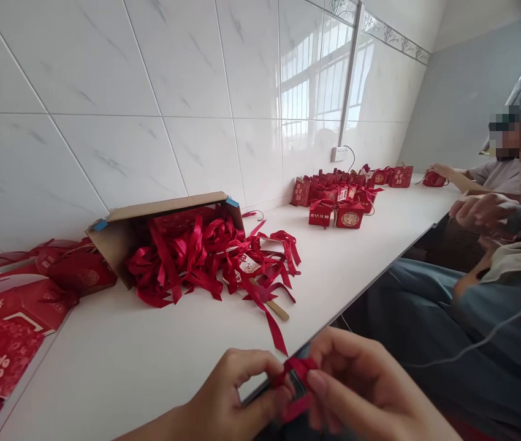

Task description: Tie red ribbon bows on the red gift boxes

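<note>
Both of my hands are at the table's front edge, low in the view, pinching a red ribbon (298,407). My left hand (242,392) has thumb and forefinger closed on its left side. From the right, my right hand (357,380) grips it between thumb and fingers. The ribbon makes a small loop with a dark gap in the middle; whether it is tied cannot be made out. Just beyond lies a heap of red ribbons (196,251), spilling from a cardboard box (168,211) tipped on its side. A flat wooden stick (279,309) pokes out of the heap.
Red gift boxes (349,215) stand in a group along the tiled wall (187,79). More red boxes and bags (3,337) crowd the left end of the white table (141,349). People sit at the right; one person's hand (439,171) touches a red box.
</note>
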The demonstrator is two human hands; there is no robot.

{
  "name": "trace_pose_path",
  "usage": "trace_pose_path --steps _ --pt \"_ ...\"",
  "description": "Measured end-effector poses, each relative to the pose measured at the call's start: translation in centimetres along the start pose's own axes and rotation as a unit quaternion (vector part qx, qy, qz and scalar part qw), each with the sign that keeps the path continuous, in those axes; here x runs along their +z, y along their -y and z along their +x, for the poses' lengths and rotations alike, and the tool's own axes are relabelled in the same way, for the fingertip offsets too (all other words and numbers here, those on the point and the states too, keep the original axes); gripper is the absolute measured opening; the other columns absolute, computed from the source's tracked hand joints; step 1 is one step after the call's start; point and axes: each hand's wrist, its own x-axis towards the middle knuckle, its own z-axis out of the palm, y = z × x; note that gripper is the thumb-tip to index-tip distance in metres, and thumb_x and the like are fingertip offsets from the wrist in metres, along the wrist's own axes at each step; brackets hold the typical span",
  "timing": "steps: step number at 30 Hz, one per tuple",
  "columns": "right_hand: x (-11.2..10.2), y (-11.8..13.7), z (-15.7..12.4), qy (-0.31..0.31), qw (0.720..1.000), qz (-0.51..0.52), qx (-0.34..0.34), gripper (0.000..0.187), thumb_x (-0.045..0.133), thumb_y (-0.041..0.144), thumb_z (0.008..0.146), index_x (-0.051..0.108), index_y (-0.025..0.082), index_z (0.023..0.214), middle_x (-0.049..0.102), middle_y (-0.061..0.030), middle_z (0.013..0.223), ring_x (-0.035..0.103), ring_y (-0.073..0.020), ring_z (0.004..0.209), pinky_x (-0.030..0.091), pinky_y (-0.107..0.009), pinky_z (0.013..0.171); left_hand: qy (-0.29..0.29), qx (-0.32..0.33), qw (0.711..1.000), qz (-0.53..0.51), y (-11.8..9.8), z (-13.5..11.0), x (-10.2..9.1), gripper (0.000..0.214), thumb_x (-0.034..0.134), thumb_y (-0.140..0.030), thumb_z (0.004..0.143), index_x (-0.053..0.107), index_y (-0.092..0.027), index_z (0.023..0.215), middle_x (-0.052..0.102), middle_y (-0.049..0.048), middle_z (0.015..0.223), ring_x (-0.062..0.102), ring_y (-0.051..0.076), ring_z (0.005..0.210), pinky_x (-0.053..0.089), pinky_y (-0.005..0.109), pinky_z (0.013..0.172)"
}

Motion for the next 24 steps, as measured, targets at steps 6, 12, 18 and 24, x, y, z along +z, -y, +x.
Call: trace_pose_path --steps 6,12,18,24 --pt "-5.3 -0.3 -2.7 -0.155 0.987 0.033 -0.010 0.036 0.071 0.051 0.071 0.062 0.016 0.075 0.049 0.0022 0.060 0.042 -0.0078 0.054 0.034 -0.018 0.049 -0.034 -0.086 0.996 0.006 -0.2 -2.8 -3.1 0.038 0.056 -0.056 0.081 0.068 -0.020 0.073 0.062 0.0019 0.072 0.055 0.015 0.070 0.046 0.022 0.069" --pt "-10.6 -2.1 -3.4 -0.113 0.968 -0.219 -0.052 0.023 0.068 0.042 0.075 0.069 0.020 0.073 0.059 -0.0017 0.063 0.053 -0.0130 0.057 0.044 -0.021 0.051 -0.122 -0.099 0.988 -0.008 -2.3 -4.4 -3.6 0.038 0.046 -0.059 0.085 0.064 -0.026 0.091 0.059 0.0005 0.071 0.053 0.016 0.064 0.050 0.024 0.059" --pt "-5.6 -3.2 -0.7 -0.152 0.950 -0.220 -0.165 0.052 0.060 0.045 0.082 0.053 0.029 0.131 0.049 -0.0071 0.138 0.045 -0.0248 0.127 0.041 -0.038 0.102 -0.058 -0.004 0.986 0.157 -5.9 -1.9 -0.8 0.020 0.046 -0.034 0.090 0.060 -0.025 0.080 0.061 -0.0029 0.066 0.055 0.013 0.057 0.046 0.020 0.056" --pt "2.4 -1.6 0.7 0.062 0.982 -0.163 -0.075 0.046 0.040 0.057 0.089 0.065 0.018 0.088 0.062 -0.0031 0.078 0.057 -0.0153 0.076 0.046 -0.023 0.070 -0.075 0.081 0.957 0.268 -6.1 -2.0 0.7 0.015 0.049 -0.016 0.086 0.055 -0.021 0.073 0.063 -0.0010 0.069 0.059 0.012 0.061 0.042 0.022 0.058"
